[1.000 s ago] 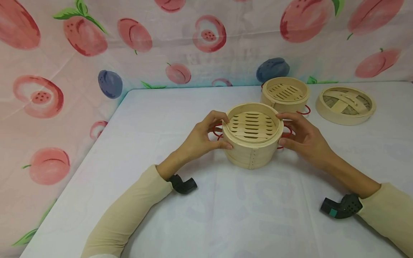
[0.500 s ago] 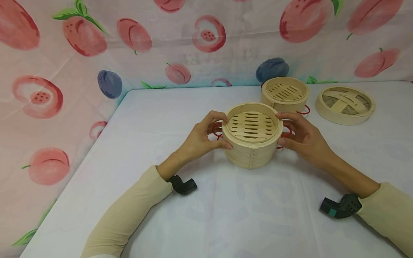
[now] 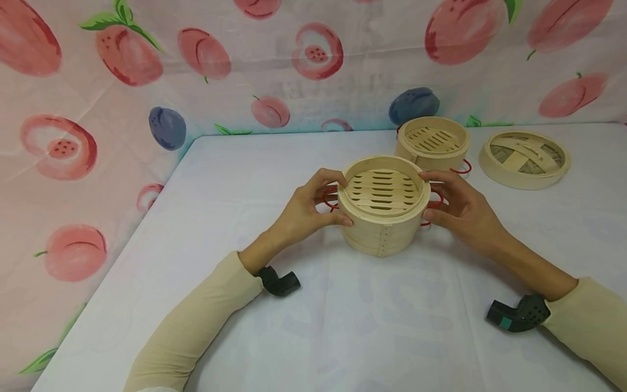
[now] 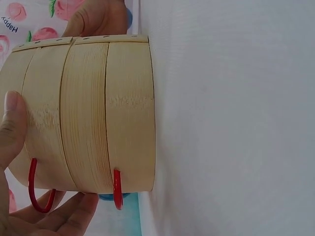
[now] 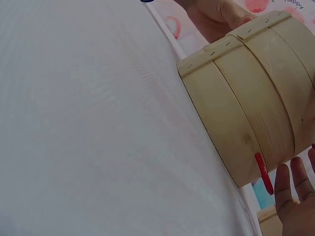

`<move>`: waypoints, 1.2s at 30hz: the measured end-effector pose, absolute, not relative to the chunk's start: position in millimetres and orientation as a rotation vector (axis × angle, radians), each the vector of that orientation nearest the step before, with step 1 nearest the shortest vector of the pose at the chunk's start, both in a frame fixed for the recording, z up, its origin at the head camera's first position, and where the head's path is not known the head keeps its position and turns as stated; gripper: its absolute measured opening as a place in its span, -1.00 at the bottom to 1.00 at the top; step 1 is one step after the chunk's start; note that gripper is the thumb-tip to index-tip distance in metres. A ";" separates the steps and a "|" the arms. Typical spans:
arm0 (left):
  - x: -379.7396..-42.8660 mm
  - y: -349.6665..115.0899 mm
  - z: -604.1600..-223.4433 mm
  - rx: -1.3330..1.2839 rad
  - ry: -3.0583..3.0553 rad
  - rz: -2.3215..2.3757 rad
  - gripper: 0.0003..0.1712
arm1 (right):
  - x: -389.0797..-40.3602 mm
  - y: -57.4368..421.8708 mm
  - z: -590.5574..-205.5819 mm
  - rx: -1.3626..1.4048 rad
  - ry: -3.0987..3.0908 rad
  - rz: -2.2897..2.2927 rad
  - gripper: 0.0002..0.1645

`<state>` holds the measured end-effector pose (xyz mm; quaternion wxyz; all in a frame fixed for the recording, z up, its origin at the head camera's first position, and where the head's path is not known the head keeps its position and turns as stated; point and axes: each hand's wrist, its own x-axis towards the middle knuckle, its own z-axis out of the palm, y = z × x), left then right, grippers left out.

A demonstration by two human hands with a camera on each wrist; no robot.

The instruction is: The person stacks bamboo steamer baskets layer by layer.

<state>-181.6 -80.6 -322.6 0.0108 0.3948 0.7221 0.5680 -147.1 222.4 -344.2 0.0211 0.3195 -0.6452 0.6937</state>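
Two bamboo steamer baskets stand stacked on the white table in front of me. The upper basket [image 3: 384, 215] has a slatted floor, seen from above. The lower basket [image 4: 130, 118] sits directly under it, its base at the cloth. My left hand [image 3: 306, 209] holds the upper basket's left side, thumb in front and index finger over the rim. My right hand [image 3: 462, 212] grips the opposite side with thumb and fingers, likewise near the rim. Red loop handles [image 4: 117, 189] stick out on both sides, beside the fingers.
Behind the stack stands another steamer basket [image 3: 432, 155] with a red handle. A woven bamboo lid [image 3: 525, 169] lies to its right. A fruit-patterned cloth [image 3: 220, 98] hangs behind the white table [image 3: 343, 326].
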 end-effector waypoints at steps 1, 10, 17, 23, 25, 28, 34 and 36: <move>-181.6 -80.7 -322.7 1.229 2.251 1.774 -0.27 | -147.1 222.4 -344.3 0.989 -2.001 2.148 -0.22; -181.8 -81.0 -324.8 1.184 2.234 1.813 -0.28 | -146.4 222.3 -343.8 0.976 -2.024 2.125 -0.23; -182.7 -81.9 -325.8 1.189 2.218 1.813 -0.27 | -145.9 222.6 -344.0 0.970 -2.034 2.126 -0.22; -185.7 -82.9 -327.5 1.194 2.189 1.804 -0.20 | -145.6 223.0 -343.9 0.965 -2.043 2.117 -0.21; -186.6 -82.6 -328.1 1.203 2.178 1.804 -0.19 | -145.5 223.4 -343.7 0.964 -2.052 2.102 -0.21; -187.6 -81.8 -328.8 1.225 2.174 1.799 -0.19 | -145.7 224.4 -343.0 0.950 -2.082 2.023 -0.28; -186.4 -82.5 -330.4 1.242 2.196 1.771 -0.17 | -149.0 228.1 -338.7 0.823 -2.142 1.777 -0.49; -185.4 -83.1 -331.3 1.238 2.196 1.770 -0.16 | -150.4 231.2 -336.1 0.772 -2.131 1.743 -0.51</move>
